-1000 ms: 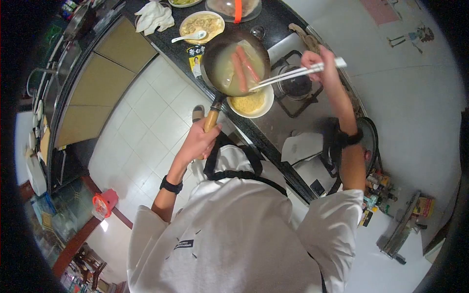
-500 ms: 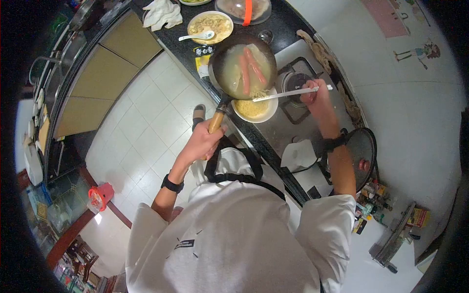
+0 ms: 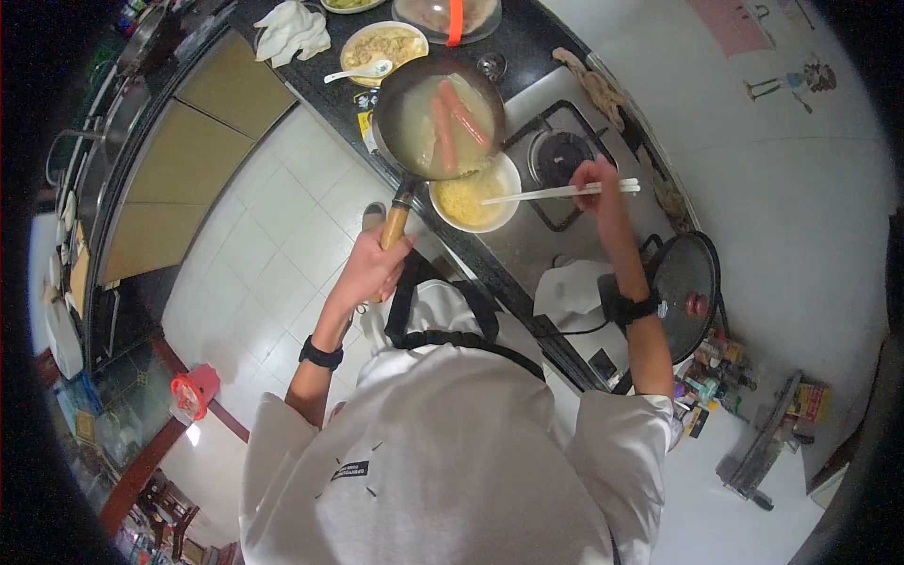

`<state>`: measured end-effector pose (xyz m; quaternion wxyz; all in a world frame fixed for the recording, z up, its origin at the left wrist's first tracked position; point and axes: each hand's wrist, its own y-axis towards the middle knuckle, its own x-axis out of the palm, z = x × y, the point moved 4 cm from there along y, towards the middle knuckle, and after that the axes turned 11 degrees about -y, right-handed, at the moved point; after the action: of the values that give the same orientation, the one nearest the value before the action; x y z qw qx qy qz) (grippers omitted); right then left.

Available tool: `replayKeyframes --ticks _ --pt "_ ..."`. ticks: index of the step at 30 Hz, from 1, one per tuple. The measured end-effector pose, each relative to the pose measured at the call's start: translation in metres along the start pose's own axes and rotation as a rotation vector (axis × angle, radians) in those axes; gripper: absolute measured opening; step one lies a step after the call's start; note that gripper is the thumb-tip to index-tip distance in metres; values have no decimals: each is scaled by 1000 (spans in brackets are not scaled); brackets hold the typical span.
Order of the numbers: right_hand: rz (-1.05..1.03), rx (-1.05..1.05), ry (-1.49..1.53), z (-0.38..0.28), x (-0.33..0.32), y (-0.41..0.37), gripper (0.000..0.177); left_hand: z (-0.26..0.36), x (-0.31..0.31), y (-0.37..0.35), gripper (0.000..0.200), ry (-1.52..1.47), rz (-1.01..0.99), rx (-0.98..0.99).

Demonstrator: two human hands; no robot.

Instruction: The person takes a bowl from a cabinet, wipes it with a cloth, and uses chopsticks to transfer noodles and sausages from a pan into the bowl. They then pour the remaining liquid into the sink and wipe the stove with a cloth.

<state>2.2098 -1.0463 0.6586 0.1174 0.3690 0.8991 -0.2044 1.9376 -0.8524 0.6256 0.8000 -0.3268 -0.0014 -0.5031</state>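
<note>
My left hand is closed around the wooden handle of a dark pan. In the pan, two sausages lie in cloudy broth. Right against the pan's near rim is a white bowl with yellow noodles in it. My right hand grips a pair of white chopsticks, whose tips reach into the noodles. A strand or two seems to hang at the pan's rim, too small to make out well.
Beside my right hand is a gas burner. Behind the pan are a plate of food with a white spoon, a covered dish and a white cloth. A glass lid leans near my right forearm.
The chopstick tips have gone from the pan's rim down into the noodles in the bowl. Noodles that were at the rim are now mostly in the bowl. The whole view has shifted slightly.
</note>
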Motion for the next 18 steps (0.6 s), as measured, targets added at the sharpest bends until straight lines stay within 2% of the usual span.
replayKeyframes --ticks 4,7,10,12,13,15,18 --pt "-61 33 -107 -33 6 -24 51 5 0 -2 21 6 28 1" --pt "-28 -49 -135 -44 -9 -31 51 4 -2 -2 22 6 23 9" --pt "-56 -78 -49 -34 -13 -25 56 3 -3 -2 22 9 10 14" --pt "-100 -231 -14 -11 -8 -9 57 4 -3 -2 22 15 -5 18" --pt "-94 -230 -13 -11 -5 -5 57 5 -2 -2 22 10 -9 17" --pt "-131 -172 201 -8 6 3 55 5 0 -2 22 8 -17 16" --pt "-86 -225 363 4 9 16 52 4 -1 -3 22 4 -21 17"
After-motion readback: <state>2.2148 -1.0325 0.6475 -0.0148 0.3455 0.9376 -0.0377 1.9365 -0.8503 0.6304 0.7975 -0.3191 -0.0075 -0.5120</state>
